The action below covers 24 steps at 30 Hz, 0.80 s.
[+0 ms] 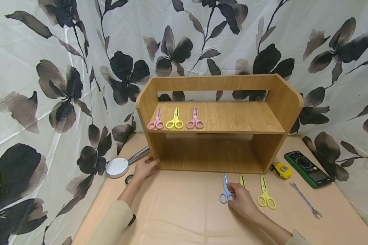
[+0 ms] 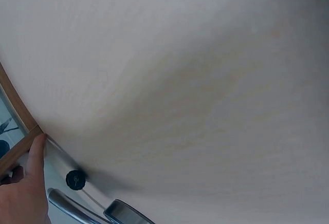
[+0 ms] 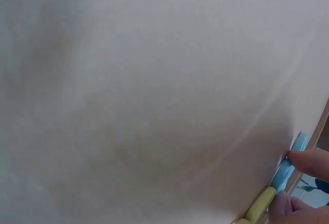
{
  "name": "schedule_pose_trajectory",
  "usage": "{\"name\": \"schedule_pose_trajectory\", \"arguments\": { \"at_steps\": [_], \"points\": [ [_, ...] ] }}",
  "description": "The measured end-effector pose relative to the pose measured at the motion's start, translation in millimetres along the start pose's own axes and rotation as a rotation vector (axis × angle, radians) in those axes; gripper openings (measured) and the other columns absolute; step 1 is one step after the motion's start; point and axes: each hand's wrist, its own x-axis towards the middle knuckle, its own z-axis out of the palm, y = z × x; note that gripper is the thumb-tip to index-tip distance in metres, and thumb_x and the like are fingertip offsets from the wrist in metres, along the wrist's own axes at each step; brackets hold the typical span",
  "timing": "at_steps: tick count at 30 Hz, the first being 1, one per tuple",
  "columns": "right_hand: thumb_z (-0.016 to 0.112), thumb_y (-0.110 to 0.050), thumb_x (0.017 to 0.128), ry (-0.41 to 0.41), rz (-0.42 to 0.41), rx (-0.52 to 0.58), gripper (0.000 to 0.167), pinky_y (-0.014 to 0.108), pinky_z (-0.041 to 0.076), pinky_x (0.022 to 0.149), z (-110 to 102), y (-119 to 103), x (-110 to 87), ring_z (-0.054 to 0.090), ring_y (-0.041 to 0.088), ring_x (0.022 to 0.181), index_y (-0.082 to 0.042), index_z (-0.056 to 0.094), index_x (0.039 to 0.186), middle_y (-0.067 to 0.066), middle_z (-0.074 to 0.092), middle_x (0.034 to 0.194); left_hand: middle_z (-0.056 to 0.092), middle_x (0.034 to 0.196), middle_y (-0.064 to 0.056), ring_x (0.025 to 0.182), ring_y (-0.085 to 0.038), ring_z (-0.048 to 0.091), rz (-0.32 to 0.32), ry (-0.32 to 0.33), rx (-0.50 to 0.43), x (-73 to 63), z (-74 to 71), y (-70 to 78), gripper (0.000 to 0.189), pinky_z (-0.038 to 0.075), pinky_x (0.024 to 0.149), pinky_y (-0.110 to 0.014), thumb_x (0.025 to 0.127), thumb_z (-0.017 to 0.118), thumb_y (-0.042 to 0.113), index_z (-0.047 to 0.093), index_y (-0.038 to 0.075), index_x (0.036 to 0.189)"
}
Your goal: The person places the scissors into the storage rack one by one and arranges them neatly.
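Observation:
At the lower left front corner of a small wooden desk shelf point(image 1: 214, 83), my left hand point(image 1: 145, 166) grips the side panel's edge. The left wrist view shows a finger of this hand point(image 2: 25, 193) lying against the wooden corner. My right hand point(image 1: 243, 202) pinches the blue scissors point(image 1: 223, 197) by the handle, in front of the shelf. In the right wrist view, thumb and fingers hold the blue handle point(image 3: 284, 172) beside a yellow handle point(image 3: 261, 203). Yellow scissors point(image 1: 242, 180) are partly hidden behind the right hand, and another yellow pair point(image 1: 266, 197) lies to its right.
Two pink scissors point(image 1: 155, 122) point(image 1: 195, 120) flank yellow scissors point(image 1: 174, 121) on the upper shelf board. A magnifying glass point(image 1: 117, 167) and black ring point(image 1: 128, 179) lie left. Tape measure point(image 1: 281, 170), multimeter point(image 1: 308, 169) and wrench point(image 1: 306, 200) lie right. Floral cloth point(image 1: 184, 20) hangs behind.

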Motion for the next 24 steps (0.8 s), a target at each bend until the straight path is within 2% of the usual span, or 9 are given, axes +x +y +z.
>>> {"name": "schedule_pose_trajectory", "arguments": {
  "at_steps": [8,24],
  "points": [
    [0.075,0.013,0.064,-0.003,-0.021,-0.05,0.062,0.044,0.059,0.089,-1,-5,0.6,0.066,0.026,0.1,0.011,0.063,0.125,0.013,0.067,0.105,0.061,0.146,-0.022,0.126,-0.033,0.064,0.001,0.005,-0.009,-0.5,1.6,-0.3,0.053,0.06,0.098,-0.05,0.098,0.071,0.013,0.057,0.007,0.148],
    [0.072,0.013,0.064,0.002,0.021,-0.04,0.068,0.045,0.058,0.091,-1,-13,-0.2,0.065,0.027,0.103,0.011,0.061,0.131,0.013,0.066,0.108,0.058,0.148,-0.026,0.129,-0.036,0.062,0.024,0.001,0.002,-5.1,2.0,2.3,0.055,0.061,0.097,-0.048,0.099,0.069,0.014,0.053,0.005,0.151]
  ]
}}
